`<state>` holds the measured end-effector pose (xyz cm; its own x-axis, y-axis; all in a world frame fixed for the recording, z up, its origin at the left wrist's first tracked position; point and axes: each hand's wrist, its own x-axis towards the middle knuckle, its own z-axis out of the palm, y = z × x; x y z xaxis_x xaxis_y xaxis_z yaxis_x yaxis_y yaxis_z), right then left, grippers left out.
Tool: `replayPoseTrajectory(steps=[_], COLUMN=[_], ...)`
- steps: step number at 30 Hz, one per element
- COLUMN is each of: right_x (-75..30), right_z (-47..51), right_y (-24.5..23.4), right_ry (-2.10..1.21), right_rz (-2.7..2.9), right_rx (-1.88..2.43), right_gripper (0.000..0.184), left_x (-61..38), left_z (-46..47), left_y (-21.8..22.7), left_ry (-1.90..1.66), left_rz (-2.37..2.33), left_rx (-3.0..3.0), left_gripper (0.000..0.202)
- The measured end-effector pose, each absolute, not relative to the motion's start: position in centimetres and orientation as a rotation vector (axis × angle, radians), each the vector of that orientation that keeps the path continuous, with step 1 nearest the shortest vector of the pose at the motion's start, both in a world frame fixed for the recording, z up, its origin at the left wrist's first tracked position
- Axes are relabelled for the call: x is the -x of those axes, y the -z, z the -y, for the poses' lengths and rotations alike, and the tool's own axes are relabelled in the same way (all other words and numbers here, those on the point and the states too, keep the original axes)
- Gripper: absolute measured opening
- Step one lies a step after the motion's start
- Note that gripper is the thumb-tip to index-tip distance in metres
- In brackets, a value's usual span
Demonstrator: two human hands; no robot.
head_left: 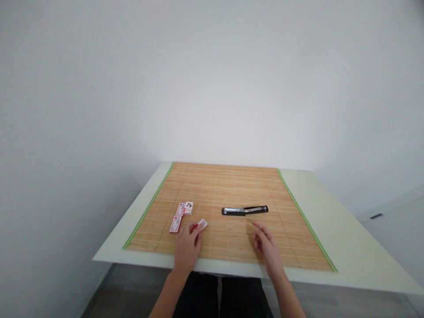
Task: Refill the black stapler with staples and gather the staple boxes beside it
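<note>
My left hand [187, 244] rests on the bamboo mat [228, 185] near its front edge, fingers pinched on a small red and white box [202, 225]. Just left of it lie two more small red and white boxes [176, 223] [185, 208]. A black and silver stapler [245, 210], swung fully open and flat, lies in the middle of the mat. My right hand [265, 244] hovers low over the mat just in front of the stapler, fingers loosely spread, holding nothing.
The mat has green side edges and covers most of a pale table [347, 238] pushed against a white wall. My dark-clothed legs [228, 296] show below the table's front edge. A white cabinet with a dark handle [376, 216] stands at right.
</note>
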<state>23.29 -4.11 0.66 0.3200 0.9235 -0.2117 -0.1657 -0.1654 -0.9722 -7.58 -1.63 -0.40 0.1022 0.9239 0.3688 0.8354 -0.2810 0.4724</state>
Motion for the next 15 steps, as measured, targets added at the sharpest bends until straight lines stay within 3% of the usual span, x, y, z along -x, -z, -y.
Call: replayPoseTrajectory(steps=[2, 5, 10, 15], right_x=[-21.8, -20.9, -22.0, -23.2], right_z=[4.2, 4.4, 5.1, 5.7], right_y=[-0.9, -1.2, -2.0, -2.1], right_ry=[-1.472, -1.692, -1.772, -1.751], right_rz=[0.755, 0.751, 0.742, 0.725], right_rx=[1.315, 1.265, 1.231, 1.278], right_gripper=[0.063, 0.055, 0.044, 0.041], left_x=[6.1, 3.7, 0.6, -0.6], left_z=[0.9, -0.3, -1.6, -2.0], left_y=[0.1, -0.6, -1.3, -1.7], left_ry=[-0.889, -0.822, -0.763, -0.716], left_rz=[-1.474, -1.184, -1.031, -1.062], left_rx=[-2.265, -2.219, -2.095, -2.060], left_gripper=[0.046, 0.041, 0.039, 0.055])
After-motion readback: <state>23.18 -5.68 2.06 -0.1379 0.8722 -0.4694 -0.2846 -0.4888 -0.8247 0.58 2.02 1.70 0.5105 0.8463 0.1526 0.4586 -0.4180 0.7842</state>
